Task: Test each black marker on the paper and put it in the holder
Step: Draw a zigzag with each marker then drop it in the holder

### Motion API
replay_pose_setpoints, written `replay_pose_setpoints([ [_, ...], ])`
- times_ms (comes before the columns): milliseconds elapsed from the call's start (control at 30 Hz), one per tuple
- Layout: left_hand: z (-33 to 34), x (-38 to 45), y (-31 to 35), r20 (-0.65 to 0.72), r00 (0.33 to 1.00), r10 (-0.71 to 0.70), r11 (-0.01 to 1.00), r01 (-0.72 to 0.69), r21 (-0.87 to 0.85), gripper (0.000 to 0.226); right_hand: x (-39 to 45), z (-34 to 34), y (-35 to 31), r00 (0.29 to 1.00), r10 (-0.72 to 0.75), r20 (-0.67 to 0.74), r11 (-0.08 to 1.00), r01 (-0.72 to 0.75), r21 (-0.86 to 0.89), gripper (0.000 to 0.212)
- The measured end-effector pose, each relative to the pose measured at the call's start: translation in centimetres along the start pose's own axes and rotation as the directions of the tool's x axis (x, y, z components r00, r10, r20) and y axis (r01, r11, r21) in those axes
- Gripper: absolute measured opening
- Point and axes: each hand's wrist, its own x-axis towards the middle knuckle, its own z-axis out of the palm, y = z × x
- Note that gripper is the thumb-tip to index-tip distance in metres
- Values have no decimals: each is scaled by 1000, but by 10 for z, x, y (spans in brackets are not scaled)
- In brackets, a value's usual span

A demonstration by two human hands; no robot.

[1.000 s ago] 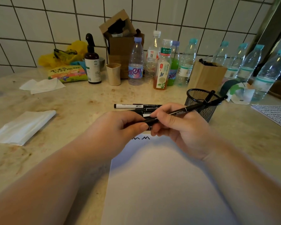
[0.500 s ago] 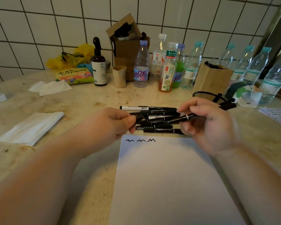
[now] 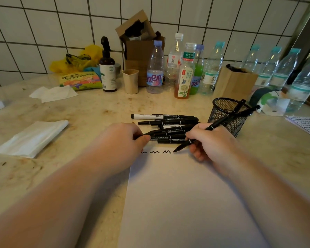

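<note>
A white tiled wall with dark grout backs a mottled beige stone desk. One white sheet of paper lies at the near edge, with a short row of four black squiggles along its top.

The right hand grips one uncapped black marker in a writing hold, fingers curled round the barrel. Its tip rests on the paper just right of the last squiggle, and its rear end slants up in front of the holder. The left hand is curled at the paper's top left corner, thumb and fingertips pinching something black, apparently a cap; I cannot tell more.

Between the hands and just beyond the paper lies a pile of black markers, about seven, roughly side by side; the farthest one has a white barrel section. One black mesh holder stands right of the pile, with two markers leaning out of it.

Along the wall stand about nine plastic bottles: five in a central cluster, one of them holding amber tea and one green drink, and four clear ones farther right. There is also one dark spray bottle, one beige cup, one open cardboard box, one paper bag, one colourful snack packet and one yellow bag. Two white tissues lie on the left. One written-on sheet shows at the right edge.
</note>
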Motion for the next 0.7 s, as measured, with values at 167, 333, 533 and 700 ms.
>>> replay_pose_setpoints([
  [167,1,0,-1,23,1000,11,999,-12,40,31,1,-1,2,1000,-30,-2,999,30,-18,17],
  [333,2,0,-1,8,1000,7,999,-7,54,32,1,-1,3,999,-40,2,998,40,-38,25],
  [533,1,0,-1,11,1000,1,999,-1,51,33,1,0,3,1000,-15,1,999,15,-52,21],
  [700,0,0,0,22,1000,10,999,-11,47,31,3,-2,2,999,-4,-40,997,0,-78,19],
])
